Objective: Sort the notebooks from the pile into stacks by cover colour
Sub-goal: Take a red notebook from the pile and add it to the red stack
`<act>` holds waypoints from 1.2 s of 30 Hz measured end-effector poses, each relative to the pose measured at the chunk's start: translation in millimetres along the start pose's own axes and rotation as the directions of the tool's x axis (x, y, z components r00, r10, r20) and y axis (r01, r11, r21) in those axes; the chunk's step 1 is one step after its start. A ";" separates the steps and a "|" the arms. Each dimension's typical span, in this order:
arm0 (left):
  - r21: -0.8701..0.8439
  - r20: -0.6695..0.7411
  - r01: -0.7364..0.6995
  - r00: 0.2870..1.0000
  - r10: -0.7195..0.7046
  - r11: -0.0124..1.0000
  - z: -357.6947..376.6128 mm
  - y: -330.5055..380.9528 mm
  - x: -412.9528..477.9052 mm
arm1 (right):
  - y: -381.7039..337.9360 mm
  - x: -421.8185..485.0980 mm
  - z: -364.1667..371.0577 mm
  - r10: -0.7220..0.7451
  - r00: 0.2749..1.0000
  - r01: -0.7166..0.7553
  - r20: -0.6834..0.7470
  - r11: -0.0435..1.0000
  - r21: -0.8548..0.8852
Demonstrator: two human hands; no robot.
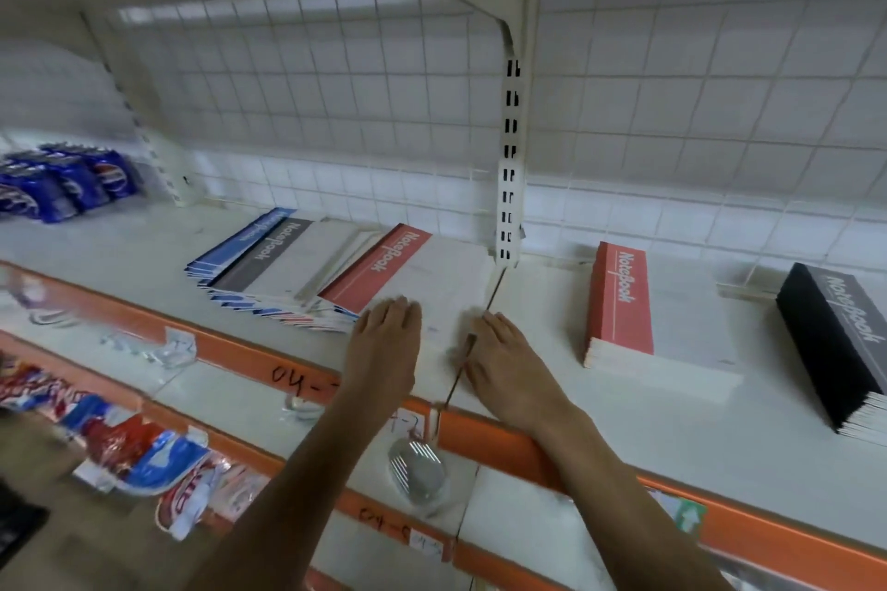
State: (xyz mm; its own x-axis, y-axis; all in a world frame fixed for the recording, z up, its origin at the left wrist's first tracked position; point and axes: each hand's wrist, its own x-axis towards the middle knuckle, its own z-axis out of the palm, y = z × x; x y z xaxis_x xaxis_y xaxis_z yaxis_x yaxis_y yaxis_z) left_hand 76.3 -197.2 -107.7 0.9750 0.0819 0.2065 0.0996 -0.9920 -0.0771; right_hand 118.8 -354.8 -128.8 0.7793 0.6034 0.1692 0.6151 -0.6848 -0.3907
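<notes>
A mixed pile of notebooks lies spread on the white shelf, with blue, grey and red covers showing. On top at its right end is a red-banded notebook. My left hand rests flat on this notebook's near white part, fingers straight. My right hand lies flat beside it, at the notebook's right edge over the shelf seam. To the right stands a stack of red notebooks. Further right sits a stack of black-and-grey notebooks.
An orange shelf edge runs along the front with handwritten labels. A slotted upright post stands behind my hands. Blue packets sit at the far left. A metal skimmer hangs below; wrapped goods lie on the lower shelf.
</notes>
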 end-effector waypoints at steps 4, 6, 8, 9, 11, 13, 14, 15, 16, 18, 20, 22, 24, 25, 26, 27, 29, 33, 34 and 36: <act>-0.163 -0.206 -0.088 0.977 0.053 0.983 -6.1 -3.2 -6.3 | -10.2 0.2 1.1 0.106 0.993 -0.093 -0.046 0.970 0.223; -0.236 -0.354 -0.190 0.930 0.097 0.953 -7.8 0.4 -10.4 | -14.9 1.5 -2.5 0.264 0.964 -0.228 -0.027 0.874 0.429; -0.331 -0.440 -0.317 0.885 0.152 0.889 -9.8 7.3 -13.4 | -19.9 1.7 -10.1 0.388 0.922 -0.302 0.018 0.687 0.661; -0.389 -0.436 -0.361 0.883 0.176 0.847 -12.1 10.6 -13.9 | -19.7 2.3 -13.1 0.418 0.907 -0.298 0.053 0.550 0.780; -0.466 -0.422 -0.423 0.878 0.224 0.777 -15.7 13.8 -13.5 | -20.1 1.8 -20.2 0.442 0.886 -0.262 0.139 0.230 0.937; -0.552 -0.363 -0.418 0.899 0.243 0.721 -15.7 11.2 -11.7 | -19.3 -0.2 -29.0 0.501 0.848 -0.238 0.175 0.065 0.969; -0.594 -0.325 -0.391 0.916 0.236 0.703 -15.6 9.2 -11.3 | -16.7 -0.9 -32.4 0.548 0.816 -0.247 0.182 0.046 0.968; -0.596 -0.314 -0.369 0.925 0.216 0.713 -14.1 7.0 -10.1 | -14.4 -2.4 -35.1 0.586 0.789 -0.263 0.184 0.053 0.963; -0.541 -0.306 -0.337 0.932 0.193 0.771 -11.9 3.9 -7.3 | -11.6 -4.5 -38.0 0.610 0.771 -0.287 0.184 0.074 0.955; -0.378 -0.169 -0.189 0.976 0.134 0.906 -4.7 -5.8 -0.8 | -5.1 -8.6 -43.8 0.643 0.743 -0.328 0.183 0.113 0.938; -0.219 0.009 -0.060 0.998 0.064 0.974 4.6 -12.8 1.6 | 2.4 -14.1 -49.2 0.645 0.741 -0.340 0.186 0.122 0.933; -0.078 0.038 -0.038 0.998 0.041 0.996 14.5 -15.5 1.3 | 6.1 -19.1 -54.2 0.637 0.745 -0.348 0.199 0.115 0.930; -0.020 0.001 -0.020 1.000 0.020 1.000 17.5 -15.5 1.3 | 10.7 -22.0 -55.1 0.628 0.749 -0.357 0.209 0.117 0.927; -0.006 -0.017 -0.016 1.000 0.016 1.000 15.6 -14.3 1.6 | 12.0 -23.6 -56.1 0.631 0.746 -0.358 0.210 0.115 0.927; 0.000 -0.031 -0.014 0.999 0.014 1.000 12.6 -13.3 2.4 | 13.8 -24.9 -56.7 0.636 0.742 -0.362 0.213 0.111 0.926; -0.009 -0.043 -0.018 0.999 0.018 1.000 9.9 -12.2 3.7 | 15.6 -26.0 -56.8 0.637 0.739 -0.370 0.222 0.108 0.923; -0.061 -0.050 -0.011 0.999 0.008 0.998 1.6 -8.2 4.1 | 17.6 -28.4 -57.2 0.638 0.732 -0.395 0.241 0.109 0.912; -0.192 -0.176 -0.028 0.984 -0.007 0.981 -16.4 5.0 0.6 | 15.2 -31.2 -57.6 0.617 0.741 -0.389 0.264 0.074 0.918; -0.251 -0.215 -0.076 0.976 0.021 0.965 -21.2 10.8 -1.7 | 12.1 -31.6 -58.2 0.602 0.752 -0.371 0.269 0.049 0.927; -0.321 -0.250 -0.233 0.956 0.155 0.918 -27.2 23.9 -7.2 | 7.7 -30.2 -59.3 0.575 0.772 -0.334 0.271 0.005 0.943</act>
State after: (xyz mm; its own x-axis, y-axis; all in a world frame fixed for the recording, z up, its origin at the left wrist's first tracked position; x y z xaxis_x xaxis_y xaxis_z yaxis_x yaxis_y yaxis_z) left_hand 66.3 -224.2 -84.5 0.8976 -0.0994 0.4295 -0.1992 -0.9606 0.1939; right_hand 107.1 -402.5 -83.2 0.9229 0.1831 -0.3389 -0.3704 0.1805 -0.9112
